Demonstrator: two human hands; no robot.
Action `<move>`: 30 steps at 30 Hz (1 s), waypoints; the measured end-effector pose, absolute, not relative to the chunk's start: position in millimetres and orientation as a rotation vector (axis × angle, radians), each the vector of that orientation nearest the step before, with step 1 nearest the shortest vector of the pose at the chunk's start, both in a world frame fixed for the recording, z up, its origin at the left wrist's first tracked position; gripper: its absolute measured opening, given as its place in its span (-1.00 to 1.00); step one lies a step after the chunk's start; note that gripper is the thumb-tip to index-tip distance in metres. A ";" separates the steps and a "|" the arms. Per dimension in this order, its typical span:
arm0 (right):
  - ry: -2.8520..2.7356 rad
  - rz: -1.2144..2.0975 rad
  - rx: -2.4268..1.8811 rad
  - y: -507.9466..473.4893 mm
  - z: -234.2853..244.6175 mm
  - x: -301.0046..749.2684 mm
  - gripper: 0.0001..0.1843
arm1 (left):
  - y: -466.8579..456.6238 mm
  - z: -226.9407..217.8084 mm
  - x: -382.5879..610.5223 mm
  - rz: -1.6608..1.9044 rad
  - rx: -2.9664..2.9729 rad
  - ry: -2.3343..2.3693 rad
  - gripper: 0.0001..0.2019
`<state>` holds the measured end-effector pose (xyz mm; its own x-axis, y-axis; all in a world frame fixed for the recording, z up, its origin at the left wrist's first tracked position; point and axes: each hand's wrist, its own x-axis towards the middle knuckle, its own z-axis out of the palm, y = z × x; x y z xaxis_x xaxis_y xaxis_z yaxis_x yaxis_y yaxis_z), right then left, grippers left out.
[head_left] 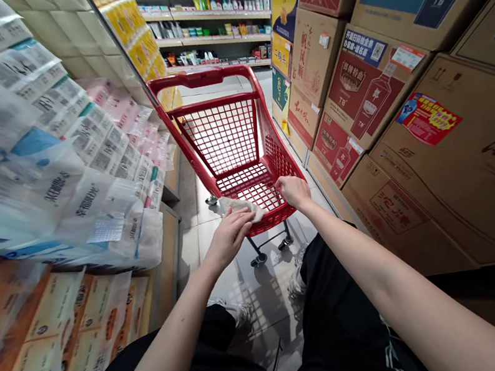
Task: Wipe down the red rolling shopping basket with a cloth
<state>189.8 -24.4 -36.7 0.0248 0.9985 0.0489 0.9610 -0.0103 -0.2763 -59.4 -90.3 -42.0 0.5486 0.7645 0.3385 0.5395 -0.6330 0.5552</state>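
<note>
A red plastic shopping cart (233,100) stands in the aisle before me, its handle at the far end and its near rim towards me. At the near left corner a pale cloth (256,209) lies over the rim. My left hand (231,232) is closed on the cloth, pressing it against the cart with fingers together. My right hand (295,192) is closed round the rim at the near right corner. Its fingertips are partly hidden. The basket's grid walls and floor show through, and dark wheels stand on the tiles.
Wrapped paper packs (101,191) are stacked close on the left, with orange-and-cream packs (63,330) below. Cardboard cartons (415,164) rise close on the right. Shelves of bottles and tubes (217,7) cross the far end. My shoes (238,314) rest on the tiled floor behind the cart's wheels.
</note>
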 end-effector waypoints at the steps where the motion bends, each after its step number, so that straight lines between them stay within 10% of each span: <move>1: -2.028 0.230 -2.066 -24.4 -36.2 190.5 -0.63 | -96.6 -40.2 -55.8 0.856 2.269 1.102 -0.64; 14: -2.078 0.216 -2.060 -23.2 -35.9 180.1 -0.62 | -61.9 -27.2 -25.9 0.885 1.893 2.139 -0.75; 30: -2.157 0.181 -2.071 -25.8 -32.1 175.3 -0.63 | -58.4 -21.3 -30.5 0.487 1.858 2.262 -0.66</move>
